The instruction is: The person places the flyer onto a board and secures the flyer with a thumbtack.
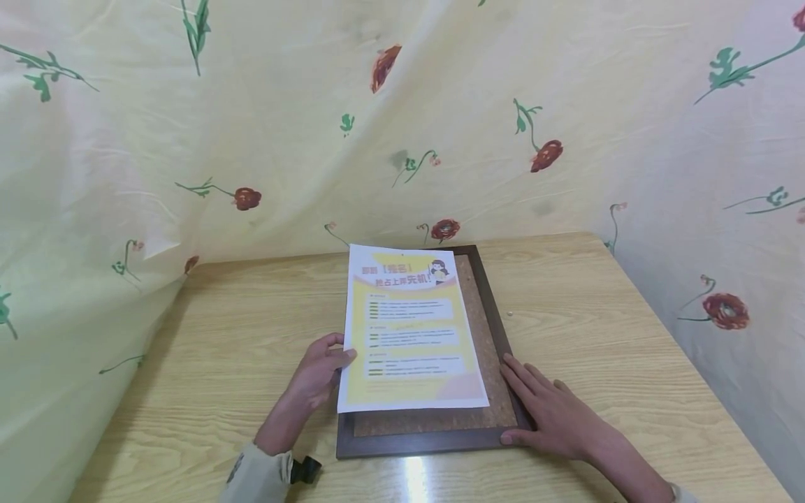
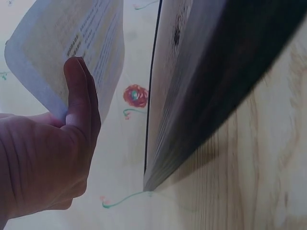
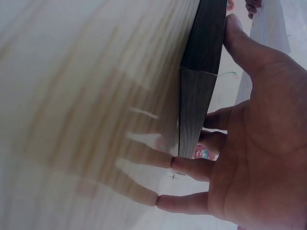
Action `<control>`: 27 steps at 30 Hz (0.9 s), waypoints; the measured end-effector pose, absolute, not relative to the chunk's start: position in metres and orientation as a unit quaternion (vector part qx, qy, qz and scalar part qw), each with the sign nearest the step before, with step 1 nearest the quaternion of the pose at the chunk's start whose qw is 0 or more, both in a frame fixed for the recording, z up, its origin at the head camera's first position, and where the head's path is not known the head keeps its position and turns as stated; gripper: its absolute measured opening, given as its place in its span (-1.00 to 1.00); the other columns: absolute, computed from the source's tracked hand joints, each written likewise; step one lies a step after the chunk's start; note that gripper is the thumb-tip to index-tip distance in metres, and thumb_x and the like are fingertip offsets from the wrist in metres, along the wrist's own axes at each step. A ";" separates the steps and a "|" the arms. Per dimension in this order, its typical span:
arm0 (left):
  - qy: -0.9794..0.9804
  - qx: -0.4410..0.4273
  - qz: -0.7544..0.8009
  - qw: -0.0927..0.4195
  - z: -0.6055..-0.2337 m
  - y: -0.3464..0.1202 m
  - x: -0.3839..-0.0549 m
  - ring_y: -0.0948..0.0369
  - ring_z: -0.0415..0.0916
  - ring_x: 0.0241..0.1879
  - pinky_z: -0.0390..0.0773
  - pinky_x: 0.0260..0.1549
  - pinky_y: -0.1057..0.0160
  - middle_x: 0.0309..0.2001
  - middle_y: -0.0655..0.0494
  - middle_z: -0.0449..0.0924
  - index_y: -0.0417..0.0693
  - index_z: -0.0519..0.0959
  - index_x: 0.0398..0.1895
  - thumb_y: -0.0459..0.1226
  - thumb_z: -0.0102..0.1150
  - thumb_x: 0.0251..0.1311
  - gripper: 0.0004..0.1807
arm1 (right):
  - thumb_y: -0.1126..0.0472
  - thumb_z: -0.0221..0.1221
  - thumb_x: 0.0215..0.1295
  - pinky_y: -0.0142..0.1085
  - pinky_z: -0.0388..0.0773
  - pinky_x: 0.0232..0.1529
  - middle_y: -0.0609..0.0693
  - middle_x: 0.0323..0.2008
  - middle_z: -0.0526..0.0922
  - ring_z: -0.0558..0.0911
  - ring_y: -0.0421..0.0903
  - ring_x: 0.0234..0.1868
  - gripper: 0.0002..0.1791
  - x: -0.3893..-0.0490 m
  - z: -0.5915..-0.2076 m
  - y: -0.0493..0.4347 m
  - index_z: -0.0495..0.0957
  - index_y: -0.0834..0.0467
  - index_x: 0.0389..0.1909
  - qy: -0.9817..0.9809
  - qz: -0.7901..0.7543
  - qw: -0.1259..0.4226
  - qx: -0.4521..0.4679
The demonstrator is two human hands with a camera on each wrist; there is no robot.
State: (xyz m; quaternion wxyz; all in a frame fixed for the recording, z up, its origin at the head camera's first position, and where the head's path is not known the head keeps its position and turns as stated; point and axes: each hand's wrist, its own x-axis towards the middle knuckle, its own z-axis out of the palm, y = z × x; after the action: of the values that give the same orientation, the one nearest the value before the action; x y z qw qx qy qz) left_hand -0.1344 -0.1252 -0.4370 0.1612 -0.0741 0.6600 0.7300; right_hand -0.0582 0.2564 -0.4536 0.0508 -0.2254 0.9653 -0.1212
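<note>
"Printed sheet (image 1: 409,349), where is it exactly?"

"Above the corkboard (image 1: 434,420), set between 10 and 11 o'clock of the board's middle. Cork shows at the sheet's 3 and 6 o'clock sides."

"Flat on it?"

"Not where it's gripped. In the left wrist view that part is bowed and raised clear of the dark frame (image 1: 428,443). Whether the far end touches, I can't tell."

"Which hand has it?"

"The left hand (image 1: 322,370), on the edge between 8 and 9 o'clock. It pinches the paper, thumb on the printed face."

"And the right hand (image 1: 553,416)?"

"At the frame's corner, around 4 o'clock from the sheet. It's spread wide, fingers along the right rail and thumb at the bottom one, gripping nothing."

"What's on the print?"

"Yellow panels with rows of text, plus a cartoon figure (image 1: 439,272) toward 1 o'clock."

"And around it all?"

"A wood-grain table (image 1: 251,335) underneath, and flowered cloth (image 1: 302,140) behind at 12 o'clock."
</note>
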 end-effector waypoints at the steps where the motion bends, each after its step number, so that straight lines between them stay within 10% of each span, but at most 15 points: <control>1: 0.662 -0.078 0.728 0.162 -0.437 -0.123 -0.135 0.04 0.69 -0.24 0.63 -0.39 0.23 -0.10 -0.31 0.66 -0.43 0.38 0.07 -0.52 -0.04 0.36 -0.75 | -0.56 0.07 0.09 0.44 0.35 -0.01 0.15 0.50 0.12 0.30 0.35 0.34 0.16 -0.058 -0.454 0.256 0.19 0.22 0.48 0.965 -0.121 0.051 -0.226; 27: 0.651 -0.059 0.730 0.198 -0.438 -0.101 -0.147 -0.12 0.64 -0.04 0.67 -0.18 0.02 0.08 -0.32 0.57 -0.39 0.29 0.26 -0.48 -0.08 0.42 -0.62 | -0.58 0.06 0.07 0.44 0.33 0.01 0.15 0.51 0.11 0.30 0.37 0.34 0.16 -0.060 -0.454 0.257 0.12 0.13 0.52 0.966 -0.122 0.060 -0.220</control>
State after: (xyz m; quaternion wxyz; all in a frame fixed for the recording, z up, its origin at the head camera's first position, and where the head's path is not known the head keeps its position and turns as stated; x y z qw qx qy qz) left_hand -0.1471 -0.1007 -0.4384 0.1976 -0.0587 0.6513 0.7303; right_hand -0.0595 0.2571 -0.4539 0.0596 -0.2199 0.9660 -0.1224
